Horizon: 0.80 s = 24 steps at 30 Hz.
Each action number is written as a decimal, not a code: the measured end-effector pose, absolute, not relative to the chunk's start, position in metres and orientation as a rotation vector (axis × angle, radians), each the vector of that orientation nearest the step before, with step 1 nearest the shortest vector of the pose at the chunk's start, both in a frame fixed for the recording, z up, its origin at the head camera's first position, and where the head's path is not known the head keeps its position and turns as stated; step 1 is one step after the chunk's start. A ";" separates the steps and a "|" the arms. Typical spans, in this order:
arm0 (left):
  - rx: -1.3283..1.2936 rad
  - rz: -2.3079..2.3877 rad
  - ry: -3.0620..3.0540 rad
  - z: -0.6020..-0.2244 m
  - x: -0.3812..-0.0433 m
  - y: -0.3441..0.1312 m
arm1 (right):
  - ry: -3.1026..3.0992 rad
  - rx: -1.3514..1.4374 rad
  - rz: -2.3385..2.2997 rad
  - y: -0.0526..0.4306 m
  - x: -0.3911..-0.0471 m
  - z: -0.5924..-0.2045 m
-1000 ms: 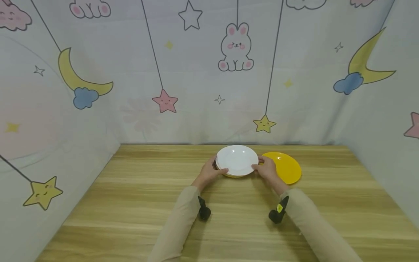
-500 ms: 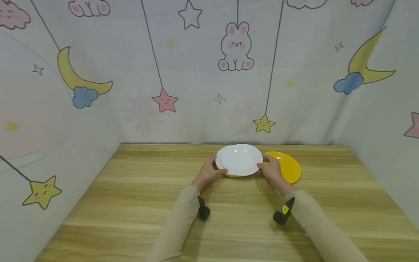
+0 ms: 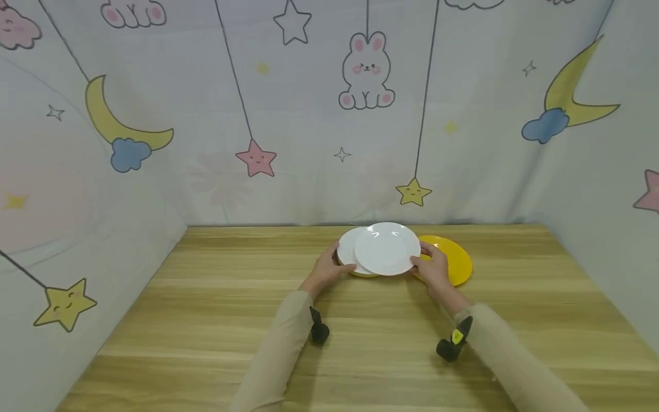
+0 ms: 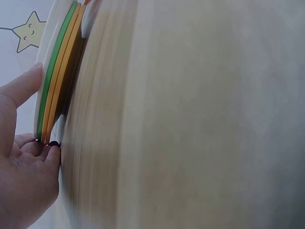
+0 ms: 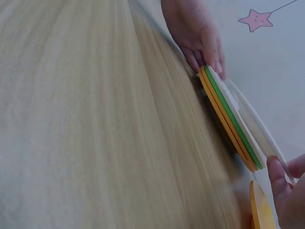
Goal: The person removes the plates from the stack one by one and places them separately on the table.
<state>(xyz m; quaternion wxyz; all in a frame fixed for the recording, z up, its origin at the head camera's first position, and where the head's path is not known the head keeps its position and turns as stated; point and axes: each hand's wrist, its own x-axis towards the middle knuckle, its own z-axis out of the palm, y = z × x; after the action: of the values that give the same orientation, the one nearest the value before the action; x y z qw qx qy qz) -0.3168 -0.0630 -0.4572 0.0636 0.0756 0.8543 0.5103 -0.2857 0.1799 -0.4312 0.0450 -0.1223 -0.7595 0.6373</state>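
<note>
My left hand grips the left side of a plate stack, thumb on top and fingers underneath. Edge-on in the left wrist view, the stack shows a white plate on top, a green plate below it, and yellow-orange plates at the bottom. A second white plate is pinched at its right rim by my right hand. It overlaps the stack's white plate and stands out to the right of it. In the right wrist view this upper plate tilts away from the stack, its right side raised.
A yellow plate lies on the wooden table at the right, partly behind my right hand. A pale curtain with moons, stars and a rabbit closes off the table's back and sides.
My right hand has moved right with the upper white plate, uncovering the white plate beneath. My left hand has stayed on the stack. The yellow plate lies where it was.
</note>
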 end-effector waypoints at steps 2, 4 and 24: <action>0.219 1.527 2.587 -0.457 -0.317 -0.063 | -2.288 -0.390 1.968 0.181 -0.284 -0.431; 0.212 1.516 2.593 -0.457 -0.317 -0.063 | -2.264 -0.402 1.989 0.183 -0.283 -0.432; 0.228 1.543 2.582 -0.460 -0.319 -0.063 | -2.136 -0.419 2.022 0.205 -0.269 -0.420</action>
<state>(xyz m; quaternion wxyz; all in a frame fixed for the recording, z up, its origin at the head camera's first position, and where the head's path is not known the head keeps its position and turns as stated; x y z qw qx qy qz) -0.3188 -0.0627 -0.4598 0.0625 0.0754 0.8544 0.5104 -0.2688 0.2047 -0.4203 0.0851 -0.1406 -0.7164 0.6781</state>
